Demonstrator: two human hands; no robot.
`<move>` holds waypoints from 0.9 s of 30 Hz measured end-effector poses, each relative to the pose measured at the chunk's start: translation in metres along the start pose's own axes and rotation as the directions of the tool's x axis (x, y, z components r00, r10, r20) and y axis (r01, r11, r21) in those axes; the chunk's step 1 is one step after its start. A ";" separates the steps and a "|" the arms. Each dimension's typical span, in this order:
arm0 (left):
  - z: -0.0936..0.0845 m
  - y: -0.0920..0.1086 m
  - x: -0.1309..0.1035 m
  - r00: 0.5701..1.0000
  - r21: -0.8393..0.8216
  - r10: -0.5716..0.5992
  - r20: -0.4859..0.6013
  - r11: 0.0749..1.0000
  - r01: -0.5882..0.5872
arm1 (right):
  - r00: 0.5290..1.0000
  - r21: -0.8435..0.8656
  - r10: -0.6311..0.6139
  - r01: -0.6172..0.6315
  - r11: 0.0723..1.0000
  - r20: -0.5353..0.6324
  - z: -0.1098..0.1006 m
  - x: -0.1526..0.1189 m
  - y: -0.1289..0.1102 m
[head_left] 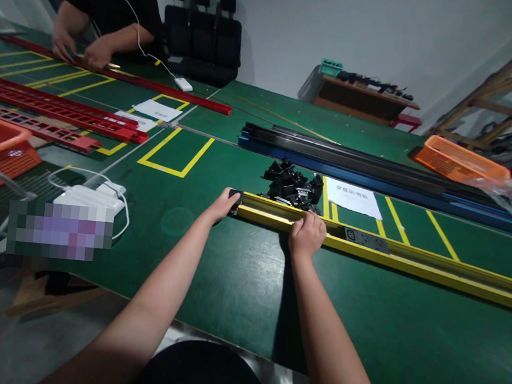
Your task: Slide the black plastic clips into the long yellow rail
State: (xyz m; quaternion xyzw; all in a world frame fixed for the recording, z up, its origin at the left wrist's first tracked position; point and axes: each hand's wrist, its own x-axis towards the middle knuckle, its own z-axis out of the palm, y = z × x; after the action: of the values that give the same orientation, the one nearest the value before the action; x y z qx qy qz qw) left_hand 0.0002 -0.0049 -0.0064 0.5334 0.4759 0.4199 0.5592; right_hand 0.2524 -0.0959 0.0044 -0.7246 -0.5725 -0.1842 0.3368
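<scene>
A long yellow metal channel [411, 264] lies across the green table in front of me, its trough facing up. My left hand [224, 206] is closed around a small black end piece [235, 200] at the channel's left end; the thumb lies along it. Further right, my right hand [308, 235] grips the channel, fingers over its far wall. Just right of that hand, a black socket module [366, 240] sits inside the trough. Behind the channel is a pile of small black plastic parts [290, 183].
Dark blue and black rails [353, 158] lie beyond the pile, near an orange basket [465, 159]. A labelled paper [354, 198] lies behind the channel. Red rails [57, 106], another orange basket [7, 140] and a white power strip [89, 201] are at left. A co-worker's hands [84, 51] touch a red rail.
</scene>
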 end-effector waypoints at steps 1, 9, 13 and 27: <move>0.000 0.000 -0.001 1.000 -0.002 0.003 0.005 1.000 -0.003 | 1.000 -0.001 0.000 0.000 1.000 0.000 0.000 0.000 0.000; -0.002 0.008 -0.006 0.996 -0.032 -0.001 0.091 0.999 0.004 | 1.000 -0.029 -0.006 0.006 1.000 -0.010 0.001 0.000 0.000; -0.002 0.013 -0.008 0.995 -0.037 -0.032 0.099 0.999 0.036 | 1.000 -0.033 -0.014 0.013 0.999 -0.013 0.002 0.001 0.001; 0.010 0.017 -0.005 0.996 -0.040 -0.049 -0.075 0.998 0.046 | 1.000 -0.025 -0.005 0.005 1.000 -0.001 0.003 0.001 0.000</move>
State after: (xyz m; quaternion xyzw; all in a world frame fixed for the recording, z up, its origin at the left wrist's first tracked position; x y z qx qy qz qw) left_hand 0.0097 -0.0102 0.0107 0.4948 0.5010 0.4355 0.5608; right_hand 0.2528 -0.0934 0.0033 -0.7273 -0.5715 -0.1925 0.3277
